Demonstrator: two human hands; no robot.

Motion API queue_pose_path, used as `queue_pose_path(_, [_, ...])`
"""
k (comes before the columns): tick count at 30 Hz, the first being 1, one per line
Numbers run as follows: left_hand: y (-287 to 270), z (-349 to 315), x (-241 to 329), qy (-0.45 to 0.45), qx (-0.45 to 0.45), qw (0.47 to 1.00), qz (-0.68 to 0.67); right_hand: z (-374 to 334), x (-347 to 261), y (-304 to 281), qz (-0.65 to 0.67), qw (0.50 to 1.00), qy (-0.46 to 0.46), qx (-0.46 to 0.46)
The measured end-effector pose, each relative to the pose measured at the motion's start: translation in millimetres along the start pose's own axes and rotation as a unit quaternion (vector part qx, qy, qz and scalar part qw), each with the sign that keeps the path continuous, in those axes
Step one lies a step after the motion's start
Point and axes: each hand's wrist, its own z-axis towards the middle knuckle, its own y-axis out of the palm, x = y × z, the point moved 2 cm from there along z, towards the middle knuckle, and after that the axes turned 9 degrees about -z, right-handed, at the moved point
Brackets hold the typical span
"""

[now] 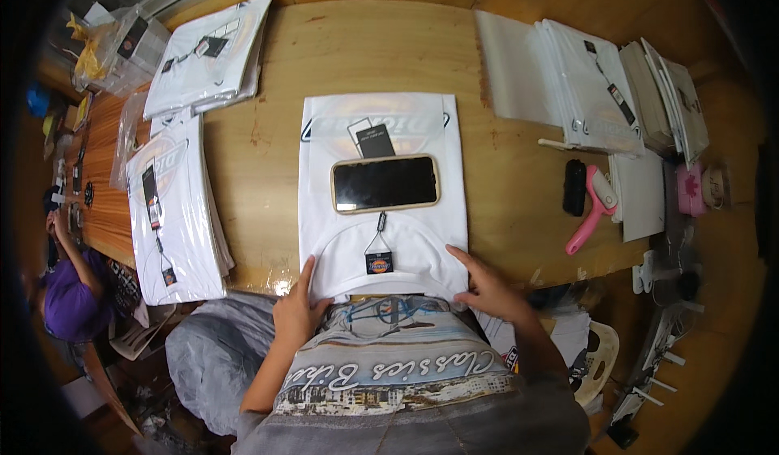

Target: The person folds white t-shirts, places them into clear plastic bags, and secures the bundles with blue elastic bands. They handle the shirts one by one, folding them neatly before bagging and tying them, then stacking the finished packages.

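White fabric, folded into a neat rectangle, makes up the T-shirt (406,226) lying flat on the wooden table (365,49), directly in front of the person, its curved collar toward their body. Across its middle rests a dark-screened smartphone (385,183) in a pale gold case. Above the phone, a black card hang tag (373,141) lies partly over a lighter one; below it, a square black label (378,262) hangs from a looped cord inside the neckline.

The left hand (299,313) is at the near left corner of the shirt, index finger extended along the side and thumb apart from it. The right hand (491,289) mirrors it at the near right corner, thumb and index finger likewise spread. Whether either pinches the cloth cannot be told.

Bagged white shirts stand in two stacks at left, one farther (187,82) and one nearer (178,236). Another shirt stack (580,90) sits at right, with a pink-and-white handheld tool (599,199) and a black cylindrical object (574,187) nearer the person.
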Motion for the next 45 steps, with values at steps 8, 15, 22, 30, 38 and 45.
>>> queue_pose_path(8, [-16.5, 0.4, 42.2, 0.223, 0.067, 0.957, 0.174, 145.0, 59.4, -169.6, -0.071, 0.857, -0.103, 0.500])
queue_pose_path(15, [13.4, 20.8, 43.2, 0.424, 0.014, 0.892, 0.155, 209.2, 98.4, -217.0, -0.038, 0.908, -0.004, 0.417])
queue_pose_path(22, [-0.4, 28.7, 59.3, 0.434, 0.028, 0.900, -0.015, 184.7, 104.9, -264.1, 0.222, 0.784, -0.065, 0.576])
queue_pose_path(30, [-21.7, 103.5, 131.4, 0.281, -0.085, 0.828, -0.477, 107.5, -69.1, -259.7, -0.066, 0.745, -0.286, 0.600])
queue_pose_path(38, [-59.1, 133.8, 214.1, 0.268, 0.114, 0.612, -0.735, 52.5, -167.1, -102.7, -0.179, 0.835, -0.368, 0.368])
queue_pose_path(45, [-158.1, 86.3, 212.8, 0.346, -0.077, 0.784, -0.509, 17.7, -209.5, -134.6, -0.135, 0.813, -0.475, 0.311])
